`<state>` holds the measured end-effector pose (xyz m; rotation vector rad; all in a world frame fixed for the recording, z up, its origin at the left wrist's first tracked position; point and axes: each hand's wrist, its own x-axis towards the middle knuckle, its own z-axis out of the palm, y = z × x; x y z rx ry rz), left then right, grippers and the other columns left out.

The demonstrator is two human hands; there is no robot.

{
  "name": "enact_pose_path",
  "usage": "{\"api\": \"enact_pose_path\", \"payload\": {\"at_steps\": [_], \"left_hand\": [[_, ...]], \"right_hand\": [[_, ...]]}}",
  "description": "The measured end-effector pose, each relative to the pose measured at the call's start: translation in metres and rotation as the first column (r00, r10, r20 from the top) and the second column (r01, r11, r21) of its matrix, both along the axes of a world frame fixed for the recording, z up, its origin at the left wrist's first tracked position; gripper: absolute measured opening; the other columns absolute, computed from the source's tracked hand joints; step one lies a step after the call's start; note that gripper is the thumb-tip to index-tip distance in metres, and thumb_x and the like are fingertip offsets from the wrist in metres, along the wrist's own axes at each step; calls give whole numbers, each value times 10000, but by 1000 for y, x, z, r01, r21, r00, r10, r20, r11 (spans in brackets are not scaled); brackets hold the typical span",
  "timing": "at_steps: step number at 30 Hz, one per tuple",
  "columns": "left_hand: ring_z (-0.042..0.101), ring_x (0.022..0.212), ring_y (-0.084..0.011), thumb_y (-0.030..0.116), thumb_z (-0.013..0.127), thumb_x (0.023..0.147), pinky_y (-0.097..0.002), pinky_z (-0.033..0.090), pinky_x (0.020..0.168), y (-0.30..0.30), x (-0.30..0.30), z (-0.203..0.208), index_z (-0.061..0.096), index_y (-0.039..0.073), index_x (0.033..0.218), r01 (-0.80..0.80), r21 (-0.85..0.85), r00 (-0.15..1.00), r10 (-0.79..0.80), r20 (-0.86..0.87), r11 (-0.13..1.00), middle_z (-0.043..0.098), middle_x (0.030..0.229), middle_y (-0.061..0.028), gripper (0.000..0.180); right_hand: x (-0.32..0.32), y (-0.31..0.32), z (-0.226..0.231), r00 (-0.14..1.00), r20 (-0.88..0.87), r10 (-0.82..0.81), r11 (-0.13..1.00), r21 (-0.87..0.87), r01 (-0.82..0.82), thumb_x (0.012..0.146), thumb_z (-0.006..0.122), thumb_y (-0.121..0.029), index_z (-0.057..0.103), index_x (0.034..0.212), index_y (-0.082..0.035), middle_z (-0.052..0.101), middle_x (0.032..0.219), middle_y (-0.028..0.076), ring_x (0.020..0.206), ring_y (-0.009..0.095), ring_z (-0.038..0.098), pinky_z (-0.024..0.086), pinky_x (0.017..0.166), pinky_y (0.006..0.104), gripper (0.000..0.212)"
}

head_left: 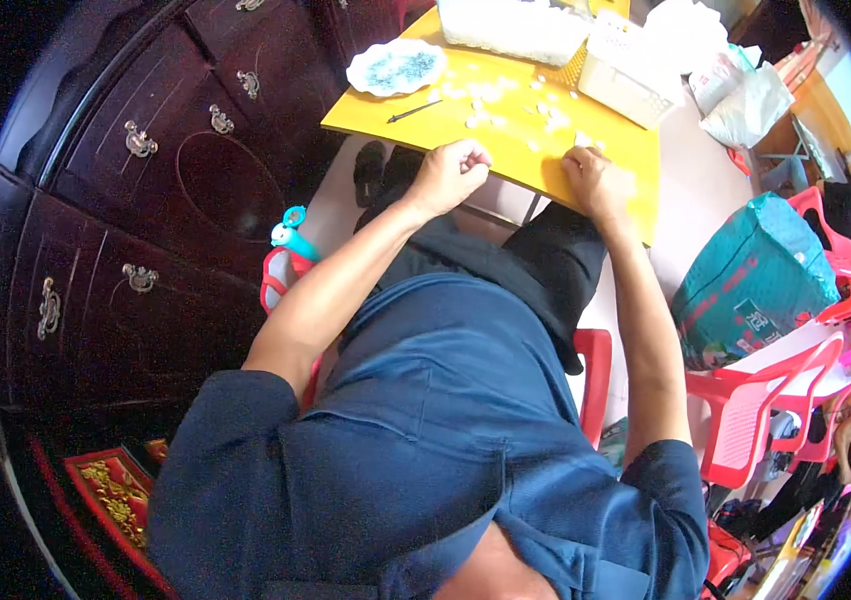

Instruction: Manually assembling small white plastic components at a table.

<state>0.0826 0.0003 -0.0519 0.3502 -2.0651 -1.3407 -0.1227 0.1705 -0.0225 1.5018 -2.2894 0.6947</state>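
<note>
My left hand [452, 177] is at the near edge of the yellow table [385, 118], its fingers curled into a pinch. My right hand [597, 183] rests on the table's right part with its fingers bent closed. Anything held in either hand is too small or hidden to make out. Small whitish pieces [480, 105] lie scattered on the table beyond both hands. A thin dark pointed tool [413, 112] lies beyond my left hand. Near it, a white scalloped plate [354, 75] holds many small bluish-dark bits.
At the table's far side stand a white basket [515, 45] with pale contents and a white plastic box [625, 85]. White bags [745, 105] are beyond the right edge. A large teal bag [755, 280] and red chairs [745, 420] stand right; dark wooden cabinets [175, 200] line the left.
</note>
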Motion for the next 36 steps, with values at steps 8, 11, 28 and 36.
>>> {"api": "enact_pose_path", "payload": {"at_steps": [8, 11, 28, 36], "left_hand": [[588, 670, -60, 76, 649, 884, -217, 502, 587, 6, 9, 2, 687, 19, 981, 99, 281, 988, -129, 89, 955, 645, 796, 5, 119], [593, 648, -73, 71, 649, 852, -221, 498, 585, 14, 9, 7, 710, 15, 946, 108, 290, 989, -132, 65, 951, 664, 768, -7, 126], [553, 638, -54, 102, 647, 884, -215, 468, 547, 24, 8, 2, 701, 33, 966, 109, 161, 977, -135, 163, 981, 633, 759, 17, 120], [575, 691, -57, 101, 660, 892, -197, 472, 591, 19, 5, -8, 660, 40, 1061, 153, 201, 986, -164, 39, 967, 642, 849, 20, 180]], "right_hand": [[52, 8, 3, 904, 397, 158, 978, -189, -88, 919, 626, -171, 690, 1009, -60, 705, 857, 173, 787, 299, 701, 537, 713, 381, 156], [71, 8, 4, 688, 688, 234, 969, -220, -109, 958, 618, -182, 681, 1009, -30, 685, 766, 66, 697, 128, 645, 516, 652, 284, 172], [87, 5, -39, 465, 854, 234, 972, -216, -93, 974, 605, -145, 701, 1081, -38, 670, 845, -2, 661, 48, 562, 473, 610, 205, 179], [89, 5, -42, 561, 807, 186, 982, -142, -121, 975, 589, -118, 702, 1105, -53, 656, 823, -12, 642, 63, 551, 484, 625, 209, 185]]}}
